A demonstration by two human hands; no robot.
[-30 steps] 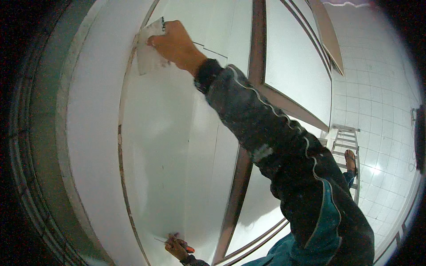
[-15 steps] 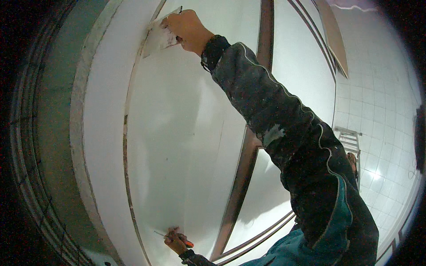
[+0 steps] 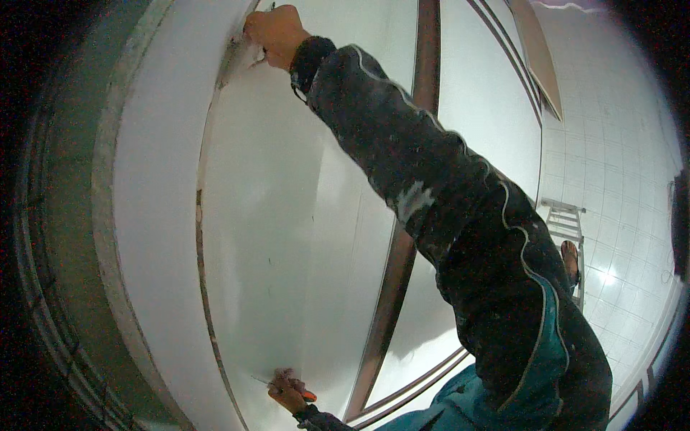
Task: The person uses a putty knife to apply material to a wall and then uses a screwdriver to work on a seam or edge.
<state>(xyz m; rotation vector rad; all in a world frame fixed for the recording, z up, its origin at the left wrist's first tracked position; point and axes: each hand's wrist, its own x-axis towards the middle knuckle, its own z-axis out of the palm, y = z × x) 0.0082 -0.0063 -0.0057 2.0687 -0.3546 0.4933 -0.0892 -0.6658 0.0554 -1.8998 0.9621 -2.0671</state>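
My right hand (image 3: 277, 34) reaches far up along the pale wall panel (image 3: 273, 179), fingers closed round a wide, smeared putty scraper (image 3: 241, 54). The scraper's blade lies at the panel's left edge, partly hidden by the hand. That edge meets a white band (image 3: 158, 187) along a dark, rough seam (image 3: 203, 269). Low in the picture, my left hand (image 3: 287, 397) is closed on a putty knife with an orange-red handle end (image 3: 309, 396). A thin blade shows past its fingers, and a brownish blur beside them is too unclear to name.
A brown strip (image 3: 388, 309) runs along the panel's right side. Further right stands a metal ladder (image 3: 564, 219) on white floor tiles (image 3: 611, 215), with a foot (image 3: 570, 262) beside it. A tan board (image 3: 539, 61) is at upper right. Dark lines border a green strip (image 3: 75, 215) at left.
My right hand has moved left and slightly up with the scraper, closer to the seam. The left hand stays almost where it was. The foot shows more fully now.
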